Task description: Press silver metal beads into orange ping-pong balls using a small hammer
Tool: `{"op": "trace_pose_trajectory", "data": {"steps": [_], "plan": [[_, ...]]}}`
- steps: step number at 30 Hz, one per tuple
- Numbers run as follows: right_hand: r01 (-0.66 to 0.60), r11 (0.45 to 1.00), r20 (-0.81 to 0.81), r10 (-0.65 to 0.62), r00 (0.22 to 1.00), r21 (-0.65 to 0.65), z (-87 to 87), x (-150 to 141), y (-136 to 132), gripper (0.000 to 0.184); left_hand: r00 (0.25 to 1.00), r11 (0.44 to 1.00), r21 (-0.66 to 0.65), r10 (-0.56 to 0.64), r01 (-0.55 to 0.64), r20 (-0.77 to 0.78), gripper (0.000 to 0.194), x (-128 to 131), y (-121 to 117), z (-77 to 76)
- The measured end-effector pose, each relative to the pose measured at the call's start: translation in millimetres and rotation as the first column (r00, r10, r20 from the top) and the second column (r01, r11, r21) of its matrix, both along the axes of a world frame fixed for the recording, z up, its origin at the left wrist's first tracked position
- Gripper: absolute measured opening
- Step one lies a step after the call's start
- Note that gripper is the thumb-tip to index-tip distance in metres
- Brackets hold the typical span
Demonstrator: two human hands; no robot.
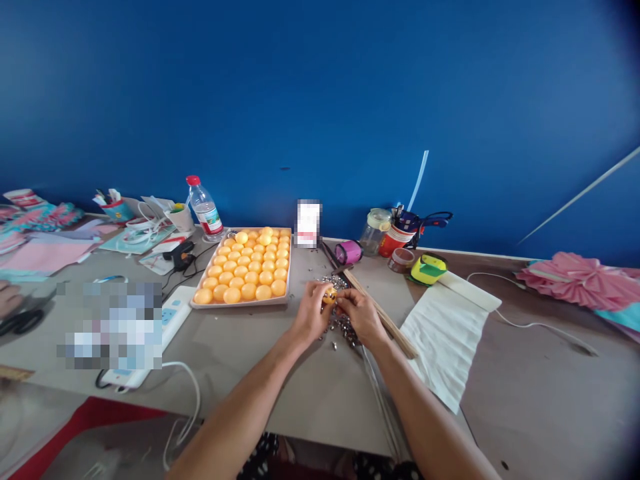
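My left hand (311, 310) is closed around a small orange ball (329, 295) with dark or shiny spots on its face. Close on the ball's right side, my right hand (357, 310) has thumb and finger pinched together; whatever they grip is too small to make out. Beneath both hands lies a scatter of small shiny metallic pieces (345, 327). To the left stands a shallow white box (245, 304) filled with rows of orange ping-pong balls (245, 267), a few resting on top of the others.
Wooden sticks (385, 313) lie right of my hands, beside a white cloth roll (445, 333). Behind are a purple roll (349, 252), a jar (375, 233) and a red cup (397, 239) of tools. A bottle (206, 213) and power strip (173, 320) stand left; another person's hand (9, 298) shows.
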State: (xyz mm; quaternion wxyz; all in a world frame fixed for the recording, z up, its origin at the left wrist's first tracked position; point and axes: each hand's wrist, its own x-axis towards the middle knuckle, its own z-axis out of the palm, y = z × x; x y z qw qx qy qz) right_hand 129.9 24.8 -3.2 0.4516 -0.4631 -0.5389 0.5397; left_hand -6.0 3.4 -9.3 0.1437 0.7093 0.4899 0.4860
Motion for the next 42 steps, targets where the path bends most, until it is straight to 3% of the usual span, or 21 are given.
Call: {"op": "trace_pose_trajectory", "data": {"steps": [12, 27, 32, 35, 37, 40, 42], "plan": [[0.036, 0.999, 0.125, -0.033, 0.992, -0.018, -1.4, 1, -3, 0.015, 0.995, 0.996, -0.016, -0.086, 0.085, -0.046, 0.034, 1, -1, -4.2], [0.042, 0.982, -0.059, -0.054, 0.997, -0.183, -0.9, 3, -1, 0.032, 0.994, 0.993, -0.042, -0.108, 0.107, -0.033, 0.035, 6, -5, 0.0], [-0.017, 0.980, -0.167, -0.017, 0.986, -0.199, 4.7, 3, 0, 0.036, 0.990, 0.989, -0.121, -0.072, 0.087, 0.119, 0.031, 9, -6, 5.6], [-0.010, 0.992, -0.231, -0.019, 0.973, -0.123, 7.4, 9, 4, 0.032, 0.942, 0.972, -0.194, -0.060, 0.130, 0.331, 0.029, 10, -5, 10.0], [0.055, 0.998, -0.157, -0.059, 0.986, -0.029, 7.4, 16, 9, 0.029, 0.884, 0.953, -0.234, -0.063, 0.190, 0.463, 0.032, 9, -3, 11.6], [0.095, 0.980, 0.174, -0.126, 0.977, 0.176, 4.7, 27, 16, 0.026, 0.762, 0.917, -0.294, -0.016, 0.269, 0.648, 0.036, 6, 1, 12.1], [0.014, 0.954, 0.415, -0.143, 0.898, 0.299, 2.3, 30, 17, 0.023, 0.628, 0.896, -0.294, 0.021, 0.334, 0.778, 0.037, 3, 3, 12.7]]}}
